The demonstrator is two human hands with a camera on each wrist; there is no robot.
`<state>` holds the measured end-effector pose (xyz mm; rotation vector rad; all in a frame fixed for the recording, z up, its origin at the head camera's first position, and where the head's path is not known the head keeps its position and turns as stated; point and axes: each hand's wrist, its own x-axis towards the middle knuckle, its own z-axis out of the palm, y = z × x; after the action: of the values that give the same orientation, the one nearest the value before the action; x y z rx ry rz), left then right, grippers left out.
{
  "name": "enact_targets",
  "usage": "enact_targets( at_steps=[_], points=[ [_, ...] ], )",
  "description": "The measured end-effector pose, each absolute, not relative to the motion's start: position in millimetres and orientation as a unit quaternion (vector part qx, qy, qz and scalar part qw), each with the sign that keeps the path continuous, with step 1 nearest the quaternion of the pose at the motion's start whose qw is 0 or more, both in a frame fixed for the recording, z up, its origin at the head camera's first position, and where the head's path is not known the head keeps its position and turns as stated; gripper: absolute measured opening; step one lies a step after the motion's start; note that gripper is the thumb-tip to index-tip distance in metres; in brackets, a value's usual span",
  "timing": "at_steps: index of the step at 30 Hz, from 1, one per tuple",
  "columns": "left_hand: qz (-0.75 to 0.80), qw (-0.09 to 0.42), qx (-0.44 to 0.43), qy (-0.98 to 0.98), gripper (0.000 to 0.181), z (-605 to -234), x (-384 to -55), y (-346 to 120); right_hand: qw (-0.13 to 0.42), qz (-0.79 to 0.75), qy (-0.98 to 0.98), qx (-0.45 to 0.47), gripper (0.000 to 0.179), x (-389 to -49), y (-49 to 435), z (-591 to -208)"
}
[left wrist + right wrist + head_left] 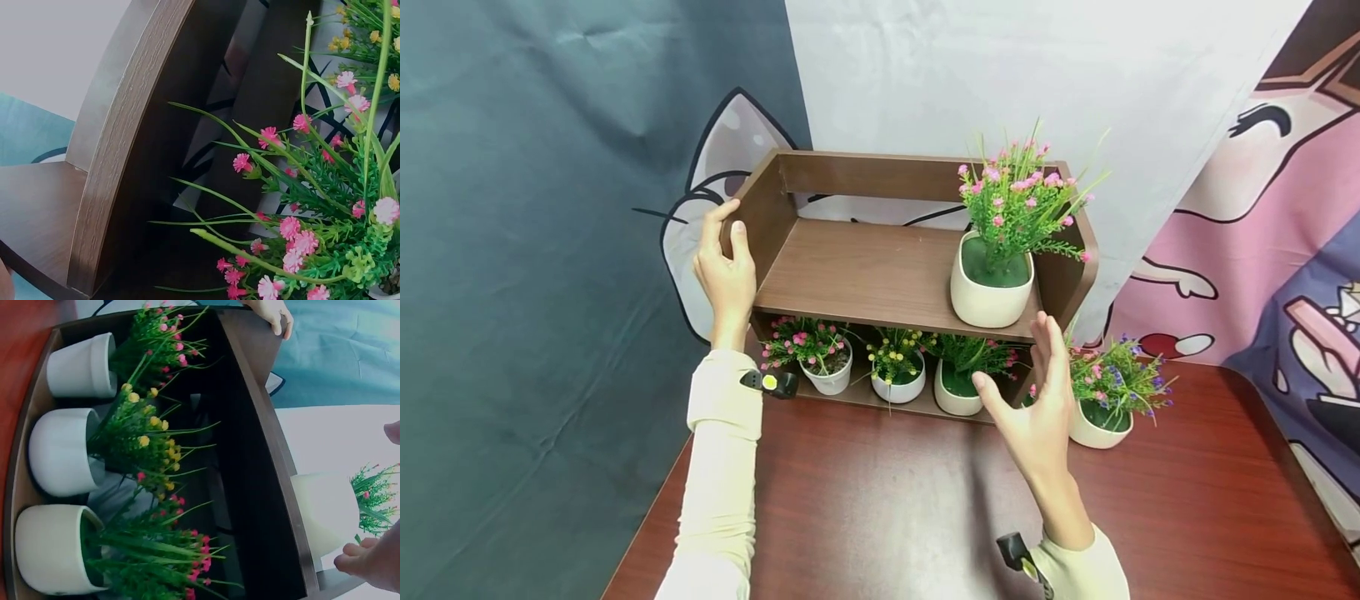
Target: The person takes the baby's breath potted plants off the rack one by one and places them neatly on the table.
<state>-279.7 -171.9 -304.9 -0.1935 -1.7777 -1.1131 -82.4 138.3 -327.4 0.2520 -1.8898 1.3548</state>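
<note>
A brown two-tier wooden shelf (857, 258) stands on the table. My left hand (726, 267) holds the front edge of its left side panel (767, 217), thumb on the inner side and index finger over the edge. On the upper tier, toward the right end, sits a cream pot (992, 300) with pink flowers (1022, 187). My right hand (1041, 408) is just in front and below that pot, thumb and fingers spread wide with nothing between them. In the right wrist view, fingertips (350, 559) appear close beside the white-looking pot (325, 512).
Along the lower tier stand a pink-flowered pot (827, 375), a yellow-flowered pot (898, 387) and a cream pot (955, 396) with red-pink flowers. Another pot (1101, 425) with pink and blue flowers is on the red-brown table (865, 492), right of the shelf. Printed cloth (925, 75) hangs behind.
</note>
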Motion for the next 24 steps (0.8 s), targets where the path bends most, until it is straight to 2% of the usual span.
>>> enact_targets(
  at_steps=[7, 15, 22, 24],
  points=[
    [-0.456, 0.496, -0.080, -0.735, 0.023, -304.3, -276.7, -171.8, 0.396, 0.499, -0.769, 0.047, 0.091, -108.6, 140.5, -338.7],
    [-0.454, 0.495, -0.070, -0.738, 0.022, -302.3, -275.1, -168.5, 0.411, 0.427, -0.805, -0.016, 0.096, -138.0, 138.1, -328.2],
    [-0.463, 0.499, -0.071, -0.729, 0.023, -285.3, -256.0, -157.9, 0.362, 0.412, -0.831, -0.095, 0.099, -160.6, 137.0, -322.0],
    [-0.458, 0.499, -0.076, -0.732, 0.023, -290.7, -260.8, -160.8, 0.354, 0.408, -0.835, -0.107, 0.096, -163.7, 137.8, -322.2]
  ],
)
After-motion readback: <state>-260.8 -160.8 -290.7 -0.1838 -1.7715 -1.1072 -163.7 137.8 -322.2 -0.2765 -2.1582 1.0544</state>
